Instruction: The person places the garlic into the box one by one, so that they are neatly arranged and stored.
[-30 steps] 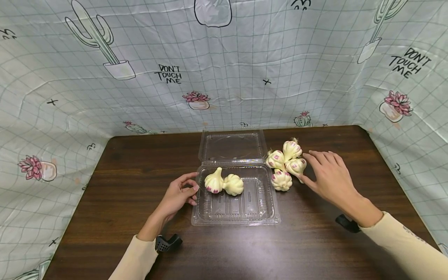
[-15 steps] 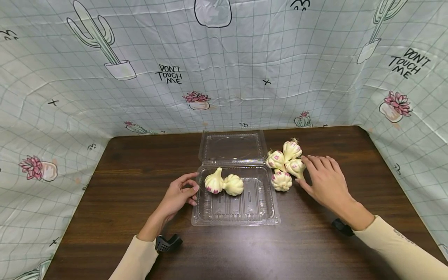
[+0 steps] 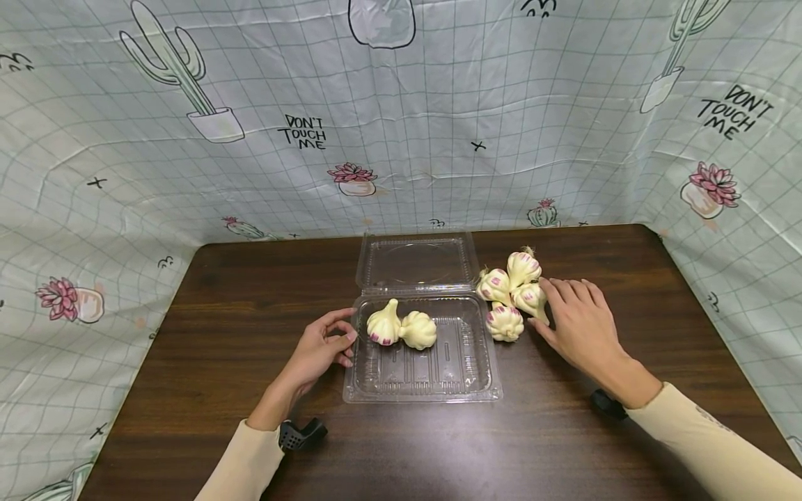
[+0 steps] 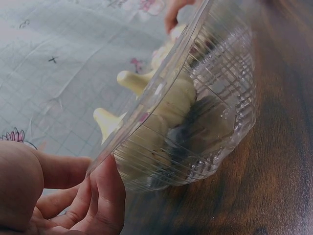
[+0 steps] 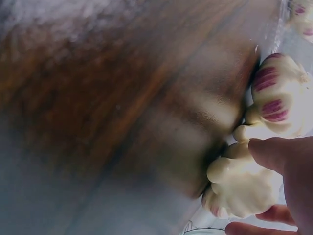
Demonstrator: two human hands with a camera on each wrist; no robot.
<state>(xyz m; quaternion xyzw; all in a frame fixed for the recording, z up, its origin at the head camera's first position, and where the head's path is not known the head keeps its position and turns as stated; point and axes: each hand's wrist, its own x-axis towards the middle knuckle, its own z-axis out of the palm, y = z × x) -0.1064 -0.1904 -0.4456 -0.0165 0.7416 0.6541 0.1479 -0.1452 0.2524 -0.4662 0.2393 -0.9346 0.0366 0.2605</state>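
Observation:
In the head view an open clear plastic container lies on the table, its lid folded back behind it. Two garlic bulbs sit in its left half, one with its stem up and another on its side. My left hand pinches the container's left rim between thumb and fingers; the left wrist view shows this rim up close. To the right of the container, my right hand has thumb and fingertips on opposite sides of the rightmost garlic bulb. The right wrist view shows this bulb between them.
Several garlic bulbs bunch together beside the container's right edge: one at the back, one by the hinge and one in front. A patterned curtain stands behind the dark wooden table.
My right hand has moved a little left and inward, its fingers closing about the rightmost garlic bulb. My left hand and the container stay in place.

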